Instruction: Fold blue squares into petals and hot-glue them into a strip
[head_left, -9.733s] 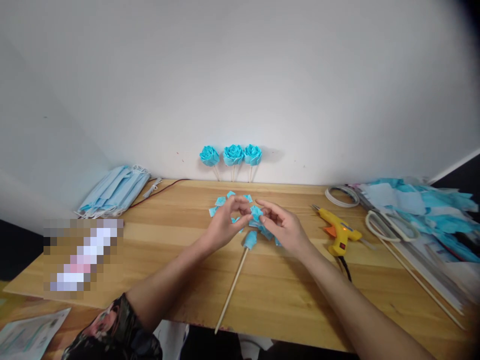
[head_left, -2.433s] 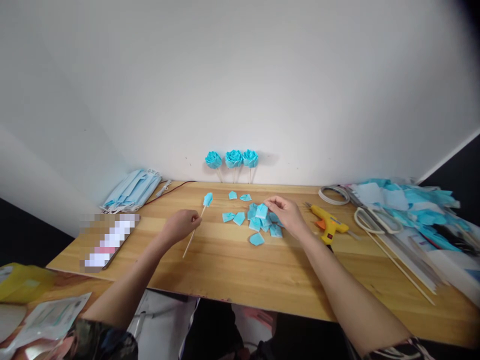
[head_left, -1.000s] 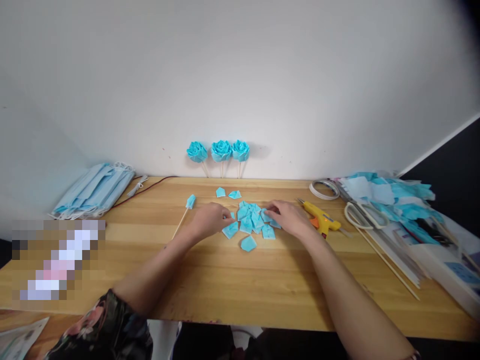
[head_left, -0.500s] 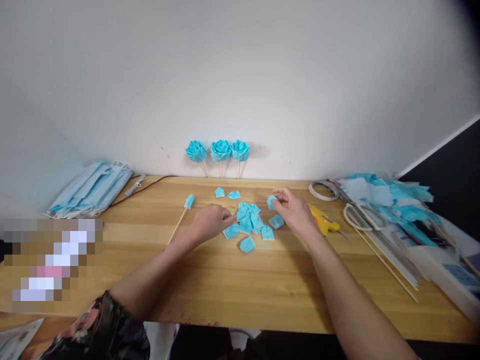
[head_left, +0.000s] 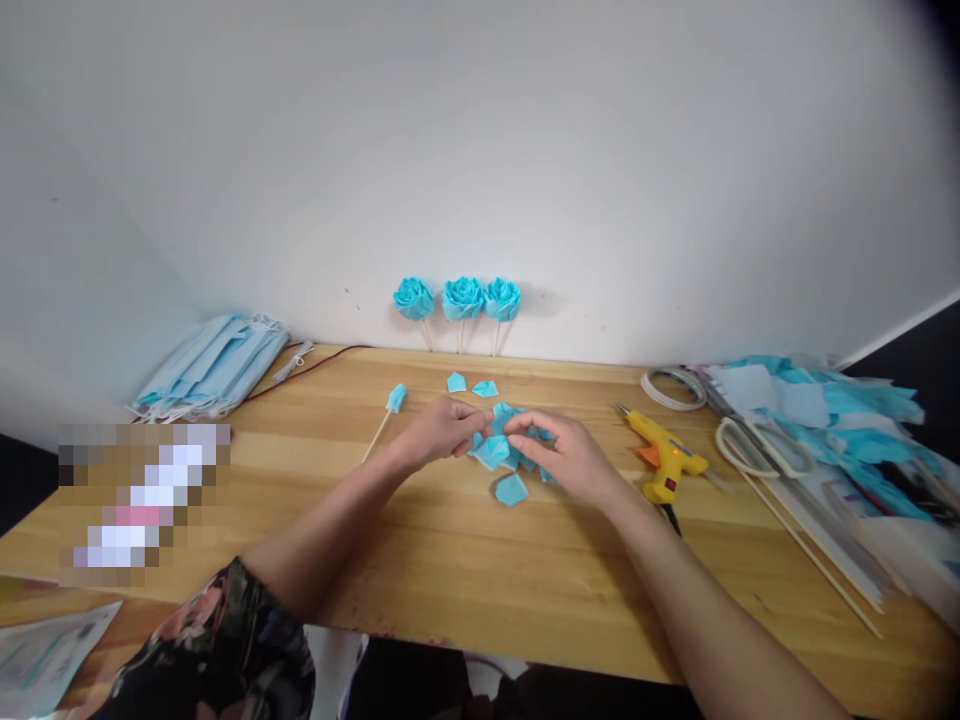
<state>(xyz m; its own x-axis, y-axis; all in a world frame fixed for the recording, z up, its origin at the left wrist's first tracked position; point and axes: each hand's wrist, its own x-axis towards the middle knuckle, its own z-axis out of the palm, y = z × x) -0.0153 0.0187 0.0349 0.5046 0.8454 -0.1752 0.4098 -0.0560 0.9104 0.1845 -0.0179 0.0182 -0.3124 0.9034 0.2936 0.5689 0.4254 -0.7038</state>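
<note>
Over a loose pile of folded light-blue fabric petals (head_left: 491, 455), both hands have come close together. My left hand (head_left: 448, 428) is closed in a pinch at the pile's left side; what its fingertips hold is hidden. From the right, my right hand (head_left: 566, 455) reaches across the pile, its thumb and fingertips drawn together at a blue petal (head_left: 504, 413). Part of the pile is covered by that hand. One petal (head_left: 512, 490) lies apart in front, and two more petals (head_left: 457, 382) lie behind. Left of the pile is a thin stick with a blue bud (head_left: 397, 398).
Three blue fabric roses (head_left: 463, 298) on sticks lean against the wall. Face masks (head_left: 217, 362) are stacked at left. On the right lie a yellow glue gun (head_left: 667, 455), a tape roll (head_left: 673, 388), scissors (head_left: 765, 448), sticks (head_left: 814, 560) and blue fabric scraps (head_left: 810, 395).
My right hand has moved left and inward over the petal pile, uncovering the glue gun. My left hand stays beside the pile, and the hands are now almost touching. The view has shifted slightly.
</note>
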